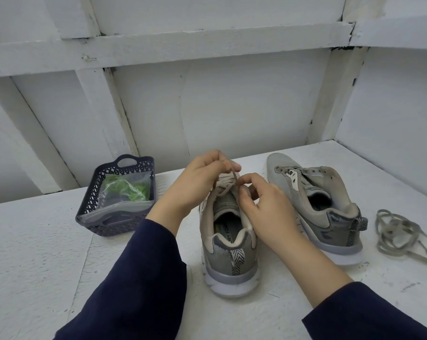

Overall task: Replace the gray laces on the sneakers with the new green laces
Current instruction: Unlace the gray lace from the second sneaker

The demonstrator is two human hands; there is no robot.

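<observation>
Two gray sneakers stand on the white table with their heels toward me. The left sneaker [229, 251] still has its gray lace [233, 174] in the upper eyelets. My left hand [197, 182] pinches that lace and lifts it above the tongue. My right hand [264, 207] grips the sneaker's right collar edge, thumb near the eyelets. The right sneaker [330, 209] has empty eyelets. A loose gray lace [398, 234] lies in a heap to its right. The green laces [124, 187] sit in a clear plastic bag inside a basket.
The dark purple lattice basket [94, 190] stands on the table [36, 253] to the left of my hands. White panelled walls close in behind and on the right side of the table.
</observation>
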